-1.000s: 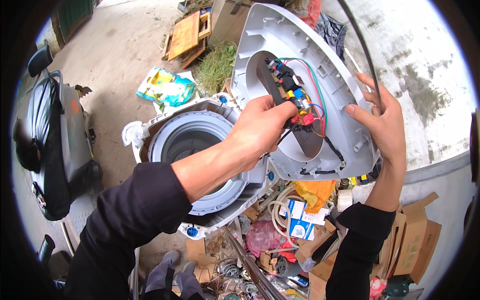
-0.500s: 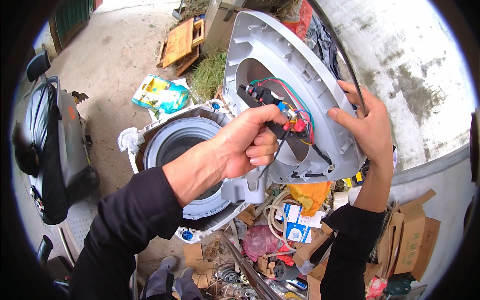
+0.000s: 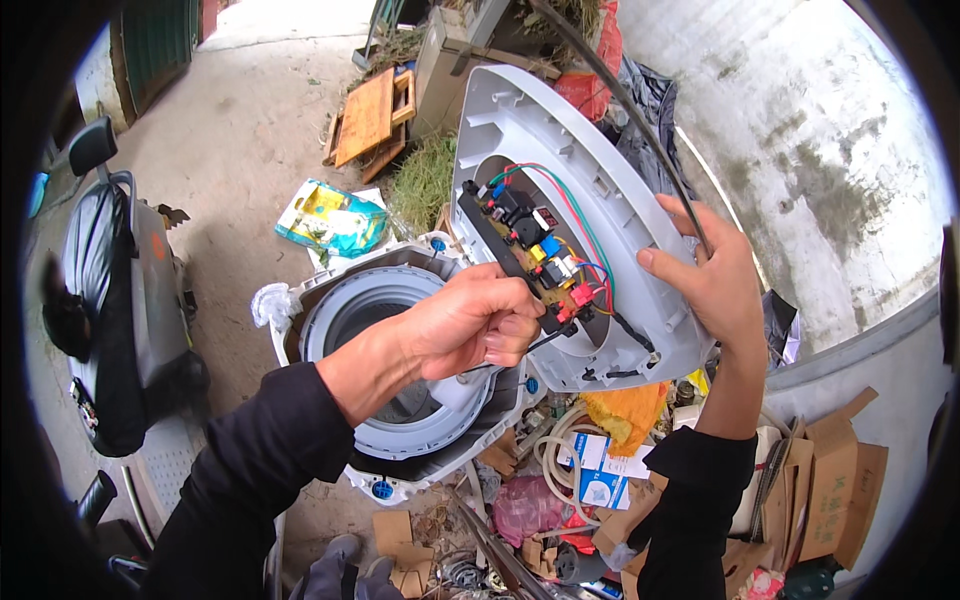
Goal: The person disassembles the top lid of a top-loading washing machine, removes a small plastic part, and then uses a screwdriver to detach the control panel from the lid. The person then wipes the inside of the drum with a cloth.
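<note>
Two grips: clenched tight at the left hand (image 3: 478,318), against the left edge of the circuit board (image 3: 545,250), though cannot tell whether around that edge or the black cord (image 3: 553,336); half open at the right hand (image 3: 715,270), grasping the right rim of the grey plastic cover (image 3: 625,240), near the end of a dark rod (image 3: 622,93). To the left, partly blocked by the left forearm (image 3: 372,365) and a pale plastic piece (image 3: 462,392), an open washing-machine tub (image 3: 322,325). Nearer right, cardboard boxes (image 3: 825,480); far left, a wooden panel (image 3: 366,118). Held far right of the tub, hollow side facing up and near, long axis running far left to near right.
</note>
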Motion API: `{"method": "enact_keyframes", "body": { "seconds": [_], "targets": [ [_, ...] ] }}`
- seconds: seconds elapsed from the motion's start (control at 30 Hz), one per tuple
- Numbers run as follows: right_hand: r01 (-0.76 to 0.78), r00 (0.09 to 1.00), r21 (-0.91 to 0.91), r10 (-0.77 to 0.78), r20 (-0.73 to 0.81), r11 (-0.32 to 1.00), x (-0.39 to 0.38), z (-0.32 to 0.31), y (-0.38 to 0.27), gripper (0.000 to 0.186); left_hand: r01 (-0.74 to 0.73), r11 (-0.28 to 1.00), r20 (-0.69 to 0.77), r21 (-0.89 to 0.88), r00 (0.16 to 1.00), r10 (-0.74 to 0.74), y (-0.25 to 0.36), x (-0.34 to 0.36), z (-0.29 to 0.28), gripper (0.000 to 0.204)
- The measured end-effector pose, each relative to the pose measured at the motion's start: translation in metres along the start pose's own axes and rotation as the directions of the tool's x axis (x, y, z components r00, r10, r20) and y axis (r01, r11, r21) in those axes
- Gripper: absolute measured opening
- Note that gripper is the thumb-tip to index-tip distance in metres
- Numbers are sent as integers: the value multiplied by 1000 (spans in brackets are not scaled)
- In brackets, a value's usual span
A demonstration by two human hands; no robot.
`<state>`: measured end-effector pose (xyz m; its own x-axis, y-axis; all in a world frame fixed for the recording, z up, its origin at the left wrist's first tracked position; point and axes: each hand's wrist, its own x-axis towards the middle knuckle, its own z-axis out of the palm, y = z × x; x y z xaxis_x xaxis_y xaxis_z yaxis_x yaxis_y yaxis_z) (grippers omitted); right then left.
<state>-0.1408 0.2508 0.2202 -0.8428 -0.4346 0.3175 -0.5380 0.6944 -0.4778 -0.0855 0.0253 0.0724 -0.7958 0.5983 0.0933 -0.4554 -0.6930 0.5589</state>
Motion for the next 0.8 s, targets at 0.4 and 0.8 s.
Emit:
{"method": "enact_keyframes", "body": {
  "seconds": [0.4,0.8],
  "targets": [
    [62,997,-86,-66,-49,994,0,2,9,54,-6,977,-13,211,1000,9,1,-2,-2,19],
    [66,985,-160,-90,-150,985,-5,2,8,40,-95,970,-19,223,995,102,1,26,-4,27]
  ]
}}
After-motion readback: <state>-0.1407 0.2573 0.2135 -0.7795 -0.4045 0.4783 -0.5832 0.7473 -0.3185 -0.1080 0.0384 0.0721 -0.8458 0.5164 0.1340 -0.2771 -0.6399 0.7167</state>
